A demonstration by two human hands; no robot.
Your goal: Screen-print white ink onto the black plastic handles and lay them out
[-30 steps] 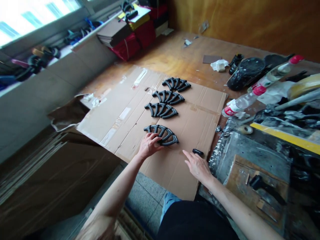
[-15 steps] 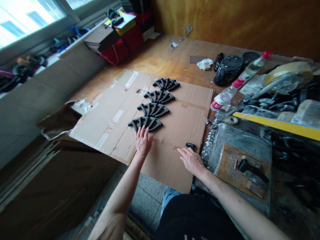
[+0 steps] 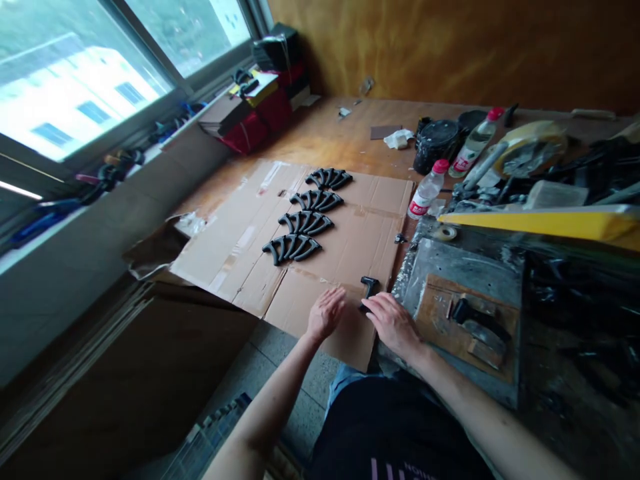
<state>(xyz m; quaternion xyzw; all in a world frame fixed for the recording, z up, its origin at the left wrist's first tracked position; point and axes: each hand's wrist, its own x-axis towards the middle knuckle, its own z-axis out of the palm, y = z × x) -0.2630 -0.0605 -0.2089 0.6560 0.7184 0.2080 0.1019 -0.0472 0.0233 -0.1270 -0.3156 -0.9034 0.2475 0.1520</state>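
Touching a black T-shaped handle (image 3: 369, 285) right of the frame's lower centre, the right hand (image 3: 395, 325) bends its fingers, grip impossible to tell, while the left hand (image 3: 326, 315) has straight, free fingers.

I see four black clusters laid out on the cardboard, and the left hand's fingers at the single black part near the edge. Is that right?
Not quite: the head view shows the right hand's fingers at the single black part. The four black clusters on the cardboard are as you say.
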